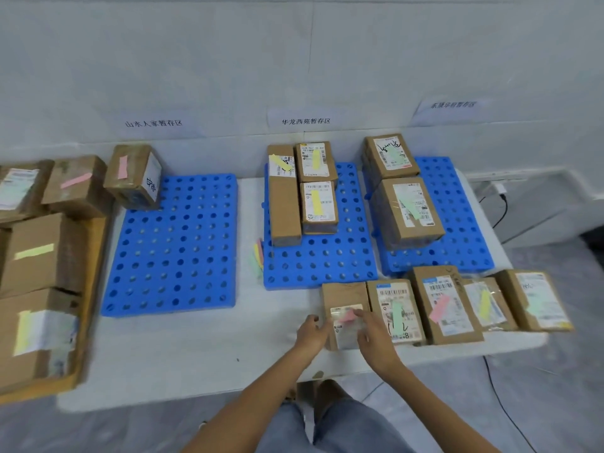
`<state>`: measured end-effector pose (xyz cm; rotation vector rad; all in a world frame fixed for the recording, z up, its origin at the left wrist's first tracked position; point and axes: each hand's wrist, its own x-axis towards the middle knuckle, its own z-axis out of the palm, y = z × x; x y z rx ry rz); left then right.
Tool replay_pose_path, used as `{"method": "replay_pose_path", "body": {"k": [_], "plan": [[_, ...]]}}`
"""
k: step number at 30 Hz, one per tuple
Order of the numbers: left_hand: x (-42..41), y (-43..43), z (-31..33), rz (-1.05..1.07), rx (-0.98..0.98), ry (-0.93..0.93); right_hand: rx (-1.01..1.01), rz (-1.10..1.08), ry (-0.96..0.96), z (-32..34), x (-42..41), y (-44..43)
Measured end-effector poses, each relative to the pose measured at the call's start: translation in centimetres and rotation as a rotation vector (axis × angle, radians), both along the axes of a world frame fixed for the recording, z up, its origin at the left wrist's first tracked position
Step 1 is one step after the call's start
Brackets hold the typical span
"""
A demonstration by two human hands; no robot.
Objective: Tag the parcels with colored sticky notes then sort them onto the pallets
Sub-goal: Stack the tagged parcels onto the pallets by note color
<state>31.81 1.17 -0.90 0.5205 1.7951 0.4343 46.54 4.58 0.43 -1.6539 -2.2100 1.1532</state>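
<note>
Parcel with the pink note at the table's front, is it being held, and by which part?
Yes: the left hand grips the parcel by its left edge, while fingers of the right hand press the pink sticky note on its top.

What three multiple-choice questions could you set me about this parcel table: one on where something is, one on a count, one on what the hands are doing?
1. Where do the loose sticky notes lie? A) on the left pallet B) by the middle pallet's left edge C) on the floor
2. How many parcels sit on the middle pallet? A) one B) five C) three
3. What are the left hand and right hand doing? A) touching the front parcel with the pink note B) lifting a pallet C) hanging idle
Answers: 1 B, they lie on the table against it; 2 C, three yellow-tagged ones stand there; 3 A, both hands are on that parcel.
</note>
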Motion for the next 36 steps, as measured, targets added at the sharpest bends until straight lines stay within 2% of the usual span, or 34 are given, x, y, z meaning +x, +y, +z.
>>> {"method": "replay_pose_path", "body": {"k": [5,12,17,21,25,31,36], "plan": [[1.0,1.1,-0.9,0.186,0.0,0.003,-0.036,0.071,0.089,-0.5,0.7,-0.6],[0.7,0.3,-2.5,0.166,0.005,0.09,-0.135,-0.105,0.197,-0.1,1.2,-1.1],[1.0,-1.0,-2.6,0.138,0.168,-0.002,-0.133,-0.112,0.221,-0.9,1.0,-1.4],[1.2,-1.9,-1.6,0.133,0.256,0.105,-0.196,-0.159,0.267,-0.8,1.1,-0.8],[0.3,-3.7,0.9,0.162,0.377,0.109,-0.116,-0.153,0.349,0.4,0.4,0.5],[-5.5,-4.8,5.8,0.248,0.533,0.19,-0.08,-0.056,0.337,3.2,-6.7,3.1],[-13.2,-4.7,8.7,0.357,0.571,0.23,-0.079,0.019,0.386,6.5,-16.1,4.7]]}}
